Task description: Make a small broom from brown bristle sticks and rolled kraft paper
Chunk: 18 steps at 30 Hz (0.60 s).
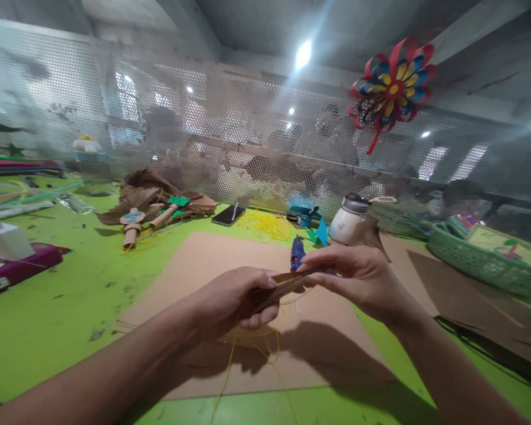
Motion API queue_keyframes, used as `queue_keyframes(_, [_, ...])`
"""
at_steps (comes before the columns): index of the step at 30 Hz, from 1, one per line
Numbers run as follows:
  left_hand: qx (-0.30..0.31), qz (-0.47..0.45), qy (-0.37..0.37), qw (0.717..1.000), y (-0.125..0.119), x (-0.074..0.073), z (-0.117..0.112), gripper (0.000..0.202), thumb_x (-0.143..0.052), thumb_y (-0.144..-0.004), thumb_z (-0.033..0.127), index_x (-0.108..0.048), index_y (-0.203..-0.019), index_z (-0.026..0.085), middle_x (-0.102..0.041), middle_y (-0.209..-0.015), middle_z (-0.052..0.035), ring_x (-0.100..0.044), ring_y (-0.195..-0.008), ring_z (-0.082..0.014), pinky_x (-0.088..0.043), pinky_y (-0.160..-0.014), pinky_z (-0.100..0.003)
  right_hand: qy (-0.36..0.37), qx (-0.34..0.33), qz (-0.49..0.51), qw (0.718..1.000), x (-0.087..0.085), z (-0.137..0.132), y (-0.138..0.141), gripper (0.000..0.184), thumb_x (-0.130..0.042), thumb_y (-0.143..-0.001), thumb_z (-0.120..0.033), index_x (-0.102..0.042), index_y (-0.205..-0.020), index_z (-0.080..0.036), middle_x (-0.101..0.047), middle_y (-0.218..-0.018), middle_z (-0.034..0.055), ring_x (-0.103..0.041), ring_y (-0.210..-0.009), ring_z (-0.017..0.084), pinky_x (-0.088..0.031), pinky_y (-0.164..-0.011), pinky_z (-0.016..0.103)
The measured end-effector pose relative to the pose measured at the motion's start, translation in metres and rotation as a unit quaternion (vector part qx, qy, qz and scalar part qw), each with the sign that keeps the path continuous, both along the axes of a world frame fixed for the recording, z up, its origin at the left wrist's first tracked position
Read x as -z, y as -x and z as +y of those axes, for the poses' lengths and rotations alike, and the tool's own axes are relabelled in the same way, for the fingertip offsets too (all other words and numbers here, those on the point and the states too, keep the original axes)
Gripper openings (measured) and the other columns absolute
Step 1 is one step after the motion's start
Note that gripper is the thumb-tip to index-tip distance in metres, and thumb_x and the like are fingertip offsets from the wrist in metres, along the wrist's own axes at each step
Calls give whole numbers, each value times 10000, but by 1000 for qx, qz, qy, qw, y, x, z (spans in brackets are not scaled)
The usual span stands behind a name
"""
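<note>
Forearms [133,348] angled over the worktop [48,313]: left hand [248,295], fingers closed round brown paper [285,287]; right hand [358,277], fingers pinched tight at its end!

Streaky glare from a ceiling light [303,55], dark shadows on cardboard [203,254]

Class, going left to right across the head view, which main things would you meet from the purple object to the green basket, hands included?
Purple object, blue-marked brown tube, left hand, held brown piece, right hand, green basket.
</note>
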<state>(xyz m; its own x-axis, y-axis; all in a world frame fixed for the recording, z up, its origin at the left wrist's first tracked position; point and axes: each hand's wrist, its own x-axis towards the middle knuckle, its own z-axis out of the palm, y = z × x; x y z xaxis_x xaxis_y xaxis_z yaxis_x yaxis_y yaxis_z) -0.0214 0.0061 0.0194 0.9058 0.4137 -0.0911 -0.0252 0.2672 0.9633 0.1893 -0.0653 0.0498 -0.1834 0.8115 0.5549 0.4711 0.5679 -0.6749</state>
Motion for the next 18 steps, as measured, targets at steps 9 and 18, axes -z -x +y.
queue_keyframes(9, [45, 3, 38, 998, 4, -6, 0, 671, -297, -886, 609, -619, -1104, 62, -396, -545, 33, -252, -451, -86, -148, -433, -237, 10, -46, 48, 998, -2, -3, 5, 160, -732, -744, -111, -752, -883, -186, -747, -814, 46, -698, -733, 147, -586, -662, 229])
queue_keyframes(18, [213, -19, 88, 973, 12, -1, 14, 847, -148, -842, 698, -534, -1254, 66, -644, -647, -72, -519, -462, -149, -329, -433, -247, -20, -82, -3, 996, -9, -15, 9, 221, -699, -777, -68, -743, -949, -199, -750, -873, 54, -697, -822, 166, -577, -741, 257])
